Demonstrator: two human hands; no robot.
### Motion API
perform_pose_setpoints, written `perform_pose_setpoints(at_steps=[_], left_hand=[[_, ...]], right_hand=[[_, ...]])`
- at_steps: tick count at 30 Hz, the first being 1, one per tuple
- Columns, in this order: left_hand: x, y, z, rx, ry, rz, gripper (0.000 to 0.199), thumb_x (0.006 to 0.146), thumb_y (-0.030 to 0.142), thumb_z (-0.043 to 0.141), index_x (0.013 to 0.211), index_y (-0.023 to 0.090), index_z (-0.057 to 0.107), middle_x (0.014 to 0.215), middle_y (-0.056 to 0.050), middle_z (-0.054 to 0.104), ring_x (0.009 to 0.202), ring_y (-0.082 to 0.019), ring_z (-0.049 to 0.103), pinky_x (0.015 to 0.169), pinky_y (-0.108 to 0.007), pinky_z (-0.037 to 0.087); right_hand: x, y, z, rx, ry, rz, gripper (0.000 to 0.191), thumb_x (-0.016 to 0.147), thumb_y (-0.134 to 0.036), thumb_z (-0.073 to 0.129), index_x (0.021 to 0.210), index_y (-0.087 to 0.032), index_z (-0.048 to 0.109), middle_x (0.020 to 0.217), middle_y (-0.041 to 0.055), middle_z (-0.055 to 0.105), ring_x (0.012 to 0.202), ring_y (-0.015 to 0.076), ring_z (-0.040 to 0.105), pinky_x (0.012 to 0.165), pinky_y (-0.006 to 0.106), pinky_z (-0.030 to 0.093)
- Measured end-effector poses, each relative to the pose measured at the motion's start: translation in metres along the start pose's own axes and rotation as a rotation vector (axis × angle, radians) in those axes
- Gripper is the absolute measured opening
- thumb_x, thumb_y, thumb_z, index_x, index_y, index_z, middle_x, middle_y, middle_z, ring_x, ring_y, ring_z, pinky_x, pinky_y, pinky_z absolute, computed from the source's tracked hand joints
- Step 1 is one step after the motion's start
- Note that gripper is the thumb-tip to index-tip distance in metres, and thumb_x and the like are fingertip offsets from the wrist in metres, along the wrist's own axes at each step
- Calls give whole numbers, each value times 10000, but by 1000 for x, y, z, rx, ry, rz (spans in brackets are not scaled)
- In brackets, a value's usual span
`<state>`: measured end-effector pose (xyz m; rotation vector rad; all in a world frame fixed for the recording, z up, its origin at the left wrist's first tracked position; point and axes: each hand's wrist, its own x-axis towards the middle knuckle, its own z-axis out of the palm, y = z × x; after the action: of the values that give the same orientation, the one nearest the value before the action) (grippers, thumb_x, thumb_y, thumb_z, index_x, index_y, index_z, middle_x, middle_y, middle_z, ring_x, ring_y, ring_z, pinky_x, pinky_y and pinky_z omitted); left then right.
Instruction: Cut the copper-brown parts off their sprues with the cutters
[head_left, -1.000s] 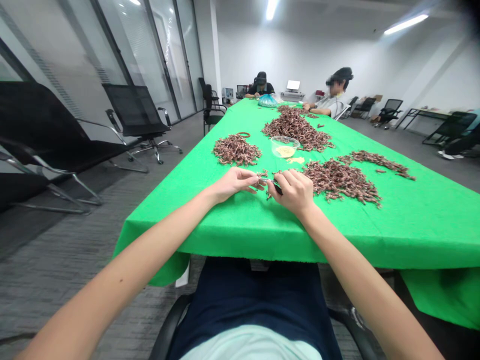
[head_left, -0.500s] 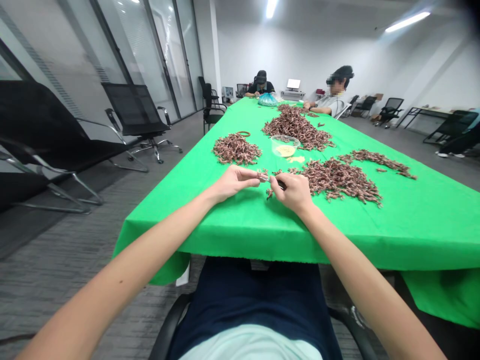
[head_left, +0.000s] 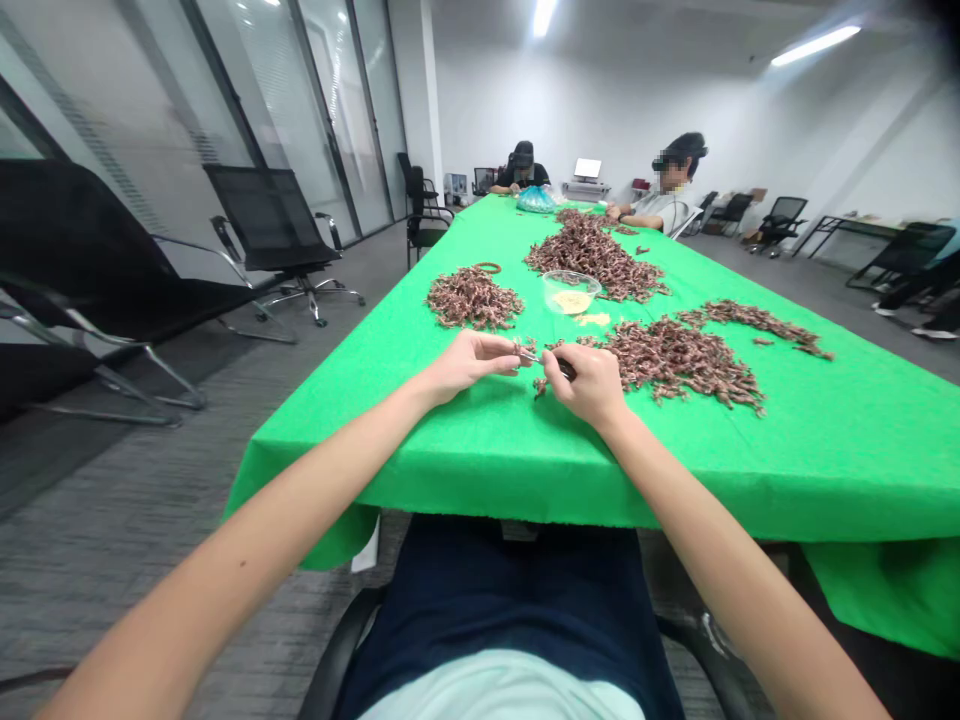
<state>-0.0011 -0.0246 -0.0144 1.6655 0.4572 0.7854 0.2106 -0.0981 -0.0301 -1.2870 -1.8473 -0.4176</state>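
My left hand pinches a small, dried, shrivelled brown piece between thumb and fingertips above the green cloth. My right hand is wrapped round a dark-handled tool. Its thin metal tip points left and meets the brown piece; the tool's exact kind is hidden by my fingers. Under my right hand lies another brown piece. To the right spreads a heap of the same dried pieces. Beyond my hands stands a clear plastic bowl with pale yellow bits in it.
A smaller brown heap lies left, near a brown ring; a larger heap is behind the bowl. Yellow crumbs lie on the green tablecloth. Two people sit farther along the table, near a blue bag. Chairs stand left.
Both hands stay almost in place, with the tool shifting very slightly at the brown piece. At the far right, a person's feet have moved.
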Motion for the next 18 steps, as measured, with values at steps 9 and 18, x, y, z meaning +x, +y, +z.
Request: perform_pose_setpoints(at_steps=[9,18], left_hand=[[0,-1,0,-2,-2,-9,365,746,356,841,1029,135,782,1075,-143,775,1034,-281,724,888,-381,590],[0,0,-1,25,-9,-15,369,749,362,835,1036,135,785,1086,-145,772,1055,-289,717,898,-387,586]], right_hand=[[2,-2,-1,4,-51,21,432,977,-417,461,651,-199,642,604,33,654,560,142,593,581,262,351],[3,-1,-2,22,-115,51,470,971,-407,455,568,-201,580,528,24,594,469,123,496,548,272,305]])
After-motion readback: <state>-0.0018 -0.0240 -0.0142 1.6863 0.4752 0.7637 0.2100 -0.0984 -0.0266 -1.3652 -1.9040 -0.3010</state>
